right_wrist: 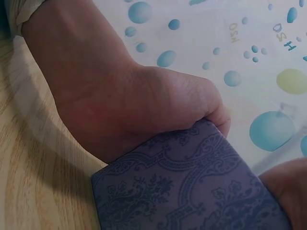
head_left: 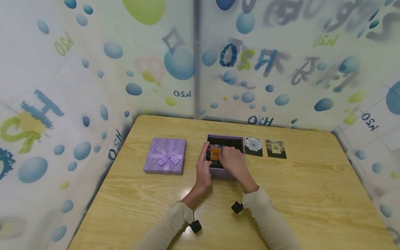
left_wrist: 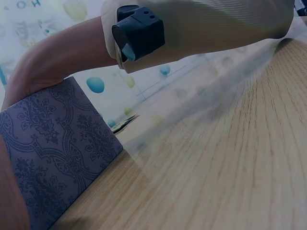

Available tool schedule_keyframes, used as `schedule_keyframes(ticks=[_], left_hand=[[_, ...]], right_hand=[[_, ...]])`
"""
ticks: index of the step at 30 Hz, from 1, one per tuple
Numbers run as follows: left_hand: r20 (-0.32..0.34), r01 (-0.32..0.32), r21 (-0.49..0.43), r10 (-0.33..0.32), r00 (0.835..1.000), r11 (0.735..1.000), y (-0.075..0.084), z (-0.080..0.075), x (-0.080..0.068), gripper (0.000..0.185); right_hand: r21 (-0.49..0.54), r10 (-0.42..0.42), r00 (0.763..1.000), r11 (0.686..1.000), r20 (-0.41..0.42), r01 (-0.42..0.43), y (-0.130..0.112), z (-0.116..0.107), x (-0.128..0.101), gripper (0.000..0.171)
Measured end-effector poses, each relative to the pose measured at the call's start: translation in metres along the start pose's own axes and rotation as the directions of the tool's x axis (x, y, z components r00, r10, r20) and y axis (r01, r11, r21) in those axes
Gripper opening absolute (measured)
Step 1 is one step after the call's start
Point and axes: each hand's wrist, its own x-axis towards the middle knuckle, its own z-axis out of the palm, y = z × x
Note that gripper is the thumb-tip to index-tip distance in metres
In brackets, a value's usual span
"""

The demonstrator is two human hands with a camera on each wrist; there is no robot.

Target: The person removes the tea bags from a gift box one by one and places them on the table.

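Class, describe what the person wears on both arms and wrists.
Both arms wear long beige sleeves, left sleeve, right sleeve. Each wrist carries a small black camera: left camera, right camera. The left hand and right hand are bare.

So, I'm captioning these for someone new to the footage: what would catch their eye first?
Both hands meet at an open purple box mid-table: the left hand flat against its left side, the right hand reaching in over an orange packet. The box's bow-tied lid lies to the left, two more packets to the right.
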Motion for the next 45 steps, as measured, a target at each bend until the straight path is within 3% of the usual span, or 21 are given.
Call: schedule_keyframes(ticks=[5,10,16,19,23,27,38,45], left_hand=[[-0.006,0.0,0.002,0.0,1.0,1.0,0.001,0.0,0.002,0.074],[-0.003,-0.014,0.005,0.014,1.0,1.0,-0.002,-0.001,0.002,0.074],[-0.002,-0.018,0.001,0.018,1.0,1.0,-0.003,-0.001,0.001,0.074],[-0.008,-0.013,0.001,0.013,1.0,1.0,-0.003,-0.001,0.002,0.074],[-0.014,0.0,0.0,0.0,1.0,1.0,-0.003,-0.001,0.001,0.073],[-0.016,0.005,0.003,-0.005,1.0,1.0,-0.002,-0.002,0.001,0.074],[-0.009,0.013,-0.01,-0.013,1.0,1.0,-0.001,0.0,0.001,0.075],[0.002,-0.007,-0.024,0.007,1.0,1.0,-0.003,0.001,0.002,0.076]], right_hand=[[0.09,-0.024,0.999,0.996,-0.046,0.028,0.003,0.0,0.002,0.023],[0.211,-0.07,0.997,0.975,-0.024,0.073,0.006,-0.004,0.001,0.012],[0.311,-0.127,0.991,0.941,-0.04,0.133,0.01,-0.004,0.003,0.019],[0.397,-0.141,0.989,0.906,-0.046,0.148,0.011,-0.005,0.004,0.026],[0.537,-0.147,0.988,0.83,-0.053,0.153,0.012,-0.007,0.002,0.03],[0.606,-0.152,0.984,0.776,-0.092,0.177,0.014,-0.008,0.0,0.03],[0.651,-0.213,0.959,0.704,-0.185,0.282,0.026,-0.022,-0.005,0.029],[0.718,-0.189,0.969,0.651,-0.16,0.246,0.036,-0.031,-0.006,0.03]])
